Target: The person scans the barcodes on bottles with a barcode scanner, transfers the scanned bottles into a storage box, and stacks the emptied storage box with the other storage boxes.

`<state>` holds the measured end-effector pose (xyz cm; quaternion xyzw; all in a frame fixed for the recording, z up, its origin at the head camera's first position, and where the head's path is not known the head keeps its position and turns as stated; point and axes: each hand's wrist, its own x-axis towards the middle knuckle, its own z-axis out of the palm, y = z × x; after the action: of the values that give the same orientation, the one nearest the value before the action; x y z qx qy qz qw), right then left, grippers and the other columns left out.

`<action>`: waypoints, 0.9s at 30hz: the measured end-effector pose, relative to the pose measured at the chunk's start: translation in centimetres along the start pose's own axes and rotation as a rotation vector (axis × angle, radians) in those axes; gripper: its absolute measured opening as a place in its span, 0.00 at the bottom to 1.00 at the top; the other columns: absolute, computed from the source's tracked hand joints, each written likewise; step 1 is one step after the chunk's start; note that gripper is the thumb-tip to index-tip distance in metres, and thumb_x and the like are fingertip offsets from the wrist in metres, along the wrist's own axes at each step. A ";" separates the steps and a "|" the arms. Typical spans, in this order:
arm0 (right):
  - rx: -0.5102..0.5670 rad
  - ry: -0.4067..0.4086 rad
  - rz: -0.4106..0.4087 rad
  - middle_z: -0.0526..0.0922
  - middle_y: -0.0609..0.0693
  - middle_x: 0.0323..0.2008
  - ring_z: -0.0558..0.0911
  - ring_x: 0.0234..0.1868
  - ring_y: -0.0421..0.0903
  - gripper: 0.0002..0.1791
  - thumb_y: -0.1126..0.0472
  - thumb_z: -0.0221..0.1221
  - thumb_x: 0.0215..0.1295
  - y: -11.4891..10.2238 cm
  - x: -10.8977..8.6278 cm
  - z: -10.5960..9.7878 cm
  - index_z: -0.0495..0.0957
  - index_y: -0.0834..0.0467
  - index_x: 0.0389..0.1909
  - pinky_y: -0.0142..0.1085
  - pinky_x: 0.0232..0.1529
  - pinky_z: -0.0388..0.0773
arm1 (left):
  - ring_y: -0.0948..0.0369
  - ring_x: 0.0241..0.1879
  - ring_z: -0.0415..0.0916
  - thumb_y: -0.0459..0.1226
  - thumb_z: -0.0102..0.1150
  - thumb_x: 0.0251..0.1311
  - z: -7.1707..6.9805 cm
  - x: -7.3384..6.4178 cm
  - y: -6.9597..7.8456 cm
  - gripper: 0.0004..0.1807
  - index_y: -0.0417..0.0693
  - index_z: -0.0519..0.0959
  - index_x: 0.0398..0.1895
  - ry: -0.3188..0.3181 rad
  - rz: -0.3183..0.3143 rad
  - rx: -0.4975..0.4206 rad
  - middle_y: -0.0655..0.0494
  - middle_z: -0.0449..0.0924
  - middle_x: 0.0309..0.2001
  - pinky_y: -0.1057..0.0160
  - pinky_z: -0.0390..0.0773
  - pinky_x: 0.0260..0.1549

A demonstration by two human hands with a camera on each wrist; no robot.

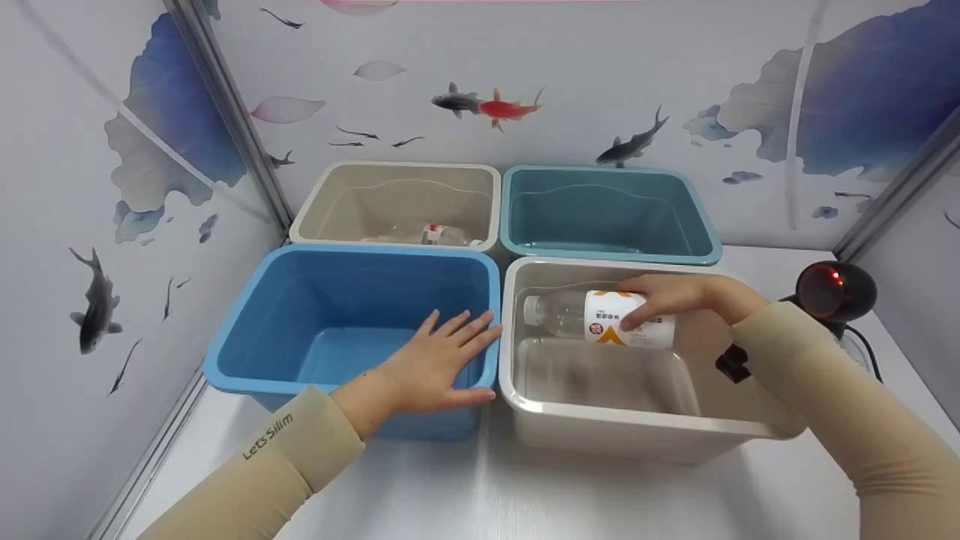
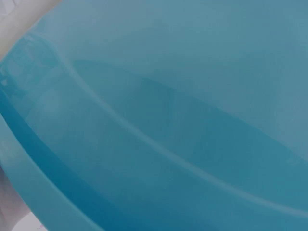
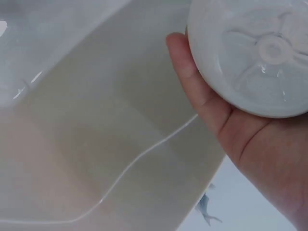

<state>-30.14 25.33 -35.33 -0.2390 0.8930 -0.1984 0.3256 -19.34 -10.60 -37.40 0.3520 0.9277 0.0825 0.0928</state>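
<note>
My right hand [image 1: 667, 295] grips a clear plastic bottle [image 1: 566, 313] with a white and orange label, lying sideways inside the front right beige bin [image 1: 652, 417]. The bottle's white cap points left. In the right wrist view, the round base of the bottle [image 3: 274, 72] faces the camera, with the fingers and palm of the hand [image 3: 250, 134] along its side. My left hand [image 1: 435, 365] has its fingers spread over the right side of the front left blue bin [image 1: 255, 386], fingertips near the rim. The left wrist view shows only blue bin wall [image 2: 168, 120].
A back left beige bin [image 1: 397, 166] contains clear bottles, one with a red and white label [image 1: 432, 234]. The teal bin [image 1: 611, 259] stands at back right. A black device with red lights [image 1: 836, 289] is beside the right arm. Printed walls [image 1: 570, 45] enclose the white table [image 1: 480, 495].
</note>
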 end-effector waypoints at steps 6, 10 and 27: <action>-0.022 0.050 -0.011 0.73 0.55 0.52 0.71 0.50 0.48 0.37 0.45 0.60 0.56 0.1 -0.7 -0.7 0.64 0.60 0.62 0.34 0.46 0.69 | 0.50 0.74 0.41 0.68 0.37 0.59 0.1 0.0 0.0 0.45 0.61 0.44 0.75 0.004 -0.001 -0.003 0.60 0.38 0.76 0.38 0.40 0.68; 0.000 0.095 -0.053 0.75 0.55 0.48 0.73 0.46 0.46 0.35 0.47 0.62 0.56 0.0 -1.3 -1.2 0.65 0.60 0.61 0.33 0.42 0.72 | 0.49 0.74 0.42 0.67 0.38 0.60 0.1 -0.1 -0.1 0.44 0.60 0.44 0.75 0.013 0.011 0.005 0.59 0.39 0.76 0.38 0.40 0.68; 0.038 0.485 -0.009 0.74 0.59 0.52 0.74 0.45 0.52 0.38 0.48 0.64 0.55 -0.3 -4.2 -2.9 0.63 0.59 0.63 0.38 0.39 0.75 | 0.51 0.75 0.40 0.67 0.39 0.59 0.0 0.0 0.0 0.45 0.60 0.44 0.75 0.002 0.004 -0.004 0.60 0.38 0.76 0.38 0.40 0.68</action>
<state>-29.18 28.02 -31.01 -0.1823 0.9401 -0.2681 0.1053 -19.35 -10.60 -37.44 0.3536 0.9269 0.0852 0.0923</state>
